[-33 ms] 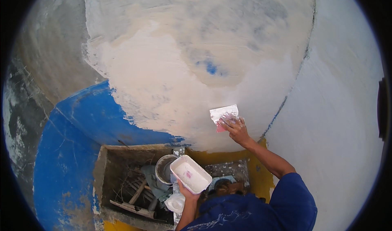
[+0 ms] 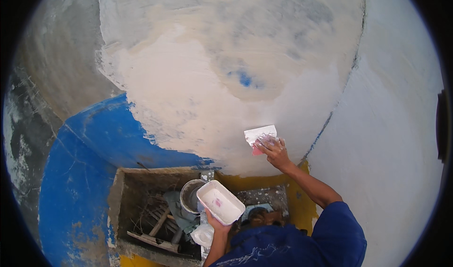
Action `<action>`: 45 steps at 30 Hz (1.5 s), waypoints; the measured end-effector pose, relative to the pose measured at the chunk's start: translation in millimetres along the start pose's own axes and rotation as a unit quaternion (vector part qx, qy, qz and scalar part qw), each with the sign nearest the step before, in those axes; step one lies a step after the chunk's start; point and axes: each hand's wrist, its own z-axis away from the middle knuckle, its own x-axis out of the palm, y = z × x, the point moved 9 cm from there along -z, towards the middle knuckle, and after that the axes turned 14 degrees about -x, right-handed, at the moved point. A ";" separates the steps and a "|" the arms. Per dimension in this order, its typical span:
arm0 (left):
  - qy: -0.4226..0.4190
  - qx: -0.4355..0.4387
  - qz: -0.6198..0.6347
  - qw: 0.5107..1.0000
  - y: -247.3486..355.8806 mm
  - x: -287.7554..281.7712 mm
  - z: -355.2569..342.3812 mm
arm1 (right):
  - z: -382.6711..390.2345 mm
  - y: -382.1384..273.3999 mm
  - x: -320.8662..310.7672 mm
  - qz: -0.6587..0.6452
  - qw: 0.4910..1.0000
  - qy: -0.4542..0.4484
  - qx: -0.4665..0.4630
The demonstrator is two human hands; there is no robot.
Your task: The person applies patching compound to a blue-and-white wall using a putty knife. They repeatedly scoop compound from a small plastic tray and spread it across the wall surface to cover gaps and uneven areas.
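Slightly lower and further right on the pale wall (image 2: 184,73), the scraper (image 2: 257,135) sits clamped in the grip of the right hand (image 2: 273,151), suggesting smoothing continues in short strokes, while the left hand (image 2: 218,223) keeps its grip closed on the white tub (image 2: 232,196) below.

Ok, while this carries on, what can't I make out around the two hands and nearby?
All in the head view:
Left hand: several fingers, hidden by the tray.
Spreader: part of its lower portion, covered by the right hand.
Bucket: its right side, blocked by the tray.
Dark object: cut off at the right edge, kind unclear.
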 end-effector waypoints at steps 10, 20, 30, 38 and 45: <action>-0.007 0.000 -0.036 0.999 -3.5 21.1 -9.5 | -137.8 64.0 -107.0 0.101 0.975 0.199 -0.008; -0.012 -0.016 -0.035 0.999 -4.5 11.9 -6.4 | -41.1 18.1 -24.2 0.070 0.993 0.094 -0.001; -0.027 -0.035 -0.059 0.997 -4.2 22.5 -11.5 | -199.2 42.2 -96.8 0.138 0.979 0.126 -0.088; -0.030 -0.018 -0.030 0.999 3.0 13.5 -9.2 | -85.9 47.4 -57.3 0.122 0.990 0.004 -0.068; -0.006 -0.012 -0.041 0.999 4.6 13.5 -4.3 | -136.7 59.1 -72.5 0.177 0.975 0.126 -0.036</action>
